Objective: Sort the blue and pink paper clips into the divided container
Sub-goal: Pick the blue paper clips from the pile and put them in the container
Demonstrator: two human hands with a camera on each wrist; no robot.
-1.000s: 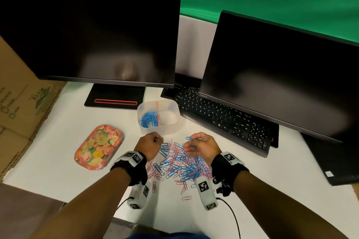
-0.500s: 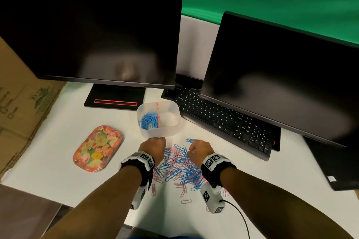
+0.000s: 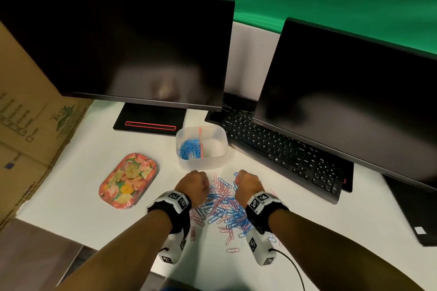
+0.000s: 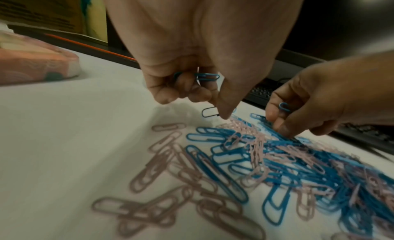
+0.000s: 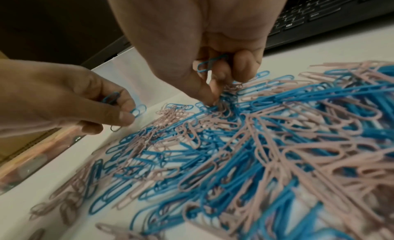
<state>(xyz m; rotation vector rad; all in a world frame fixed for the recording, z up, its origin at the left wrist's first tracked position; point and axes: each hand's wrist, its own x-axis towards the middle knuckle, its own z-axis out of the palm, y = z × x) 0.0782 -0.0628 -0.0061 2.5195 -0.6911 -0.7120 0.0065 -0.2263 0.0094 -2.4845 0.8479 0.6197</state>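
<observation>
Holding blue clips curled in each hand, left hand and right hand risked snagging tangled pink clips from the pile mid-frame into the container.

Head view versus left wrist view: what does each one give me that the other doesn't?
Only the head view shows the divided container, blue clips in its left compartment, nothing visible in the right, plus the monitors.

Only the left wrist view shows blue paper clips tucked in the left hand's curled fingers, and another in the right hand.

Both show the mixed pile and the floral tray.
</observation>
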